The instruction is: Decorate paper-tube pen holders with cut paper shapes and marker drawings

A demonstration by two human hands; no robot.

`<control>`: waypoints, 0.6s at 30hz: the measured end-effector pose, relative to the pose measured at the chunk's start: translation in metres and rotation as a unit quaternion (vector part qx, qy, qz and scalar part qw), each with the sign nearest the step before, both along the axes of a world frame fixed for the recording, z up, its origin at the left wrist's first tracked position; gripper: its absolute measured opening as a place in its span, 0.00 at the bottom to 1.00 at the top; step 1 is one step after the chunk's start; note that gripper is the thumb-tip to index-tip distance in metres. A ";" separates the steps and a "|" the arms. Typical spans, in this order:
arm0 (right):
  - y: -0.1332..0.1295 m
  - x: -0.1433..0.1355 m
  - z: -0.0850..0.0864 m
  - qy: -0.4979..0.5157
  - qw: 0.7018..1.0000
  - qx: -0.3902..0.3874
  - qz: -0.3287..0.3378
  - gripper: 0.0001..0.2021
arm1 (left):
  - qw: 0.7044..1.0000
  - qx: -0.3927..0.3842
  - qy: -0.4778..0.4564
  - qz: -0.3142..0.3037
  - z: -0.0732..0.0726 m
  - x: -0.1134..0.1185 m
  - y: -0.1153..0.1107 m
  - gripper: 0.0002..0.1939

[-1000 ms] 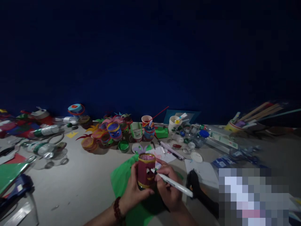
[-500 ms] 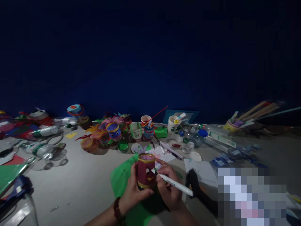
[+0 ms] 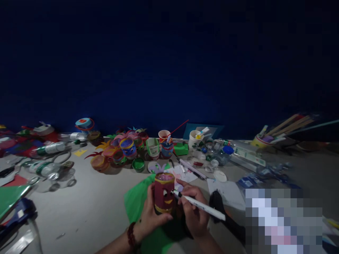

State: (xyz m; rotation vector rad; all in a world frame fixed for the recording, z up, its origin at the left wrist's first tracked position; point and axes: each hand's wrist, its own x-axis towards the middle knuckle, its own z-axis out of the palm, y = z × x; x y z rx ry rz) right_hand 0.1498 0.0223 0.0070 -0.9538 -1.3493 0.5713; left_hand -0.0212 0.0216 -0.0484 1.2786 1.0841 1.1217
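Note:
My left hand (image 3: 150, 211), with a dark red bead bracelet (image 3: 131, 234) at the wrist, is wrapped round a small dark red cup (image 3: 160, 197). The cup has yellow bands at top and bottom, eyes, a yellow mouth and light purple strips rising behind its rim. In my right hand (image 3: 194, 208) is a white marker (image 3: 203, 207), its dark tip end pointing at the eye on the cup's right side. Whether the tip touches the cup I cannot tell. Green paper (image 3: 137, 199) lies under my hands.
Several decorated cups (image 3: 128, 148) crowd the back, beside an open green paint pot (image 3: 138, 164). Clear plastic bottles (image 3: 45, 168) lie at left. A black-handled tool (image 3: 222, 211) lies right of my hand, near white paper (image 3: 227, 192). A glue gun (image 3: 22, 213) is at far left.
My right hand and the marker have shifted slightly right, uncovering more of the cup's face. The left hand and the cup have barely moved.

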 end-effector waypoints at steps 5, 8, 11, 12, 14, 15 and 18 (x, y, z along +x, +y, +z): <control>-0.002 0.003 -0.004 -0.031 0.999 0.003 -0.010 0.05 | 0.999 -0.010 -0.040 -0.002 -0.001 -0.001 0.000 0.62; -0.003 0.003 -0.002 -0.056 0.998 0.005 -0.007 0.05 | 0.999 -0.015 -0.029 -0.010 0.005 -0.002 -0.001 0.62; -0.002 0.002 0.002 -0.080 0.997 0.014 -0.009 0.06 | 1.000 -0.014 -0.015 -0.021 0.008 -0.003 -0.001 0.61; -0.002 0.002 0.003 -0.085 0.996 0.017 -0.009 0.06 | 1.000 -0.011 -0.013 -0.023 0.008 -0.003 -0.001 0.61; -0.002 0.002 0.005 -0.092 0.996 0.022 -0.006 0.07 | 1.000 -0.006 -0.011 -0.023 0.006 -0.003 -0.001 0.61; -0.002 0.002 0.005 -0.094 0.995 0.023 -0.004 0.07 | 1.000 -0.005 -0.009 -0.020 0.005 -0.003 -0.001 0.62; -0.002 0.002 0.005 -0.100 0.995 0.027 -0.001 0.08 | 1.000 -0.012 -0.001 -0.017 0.000 -0.004 -0.002 0.63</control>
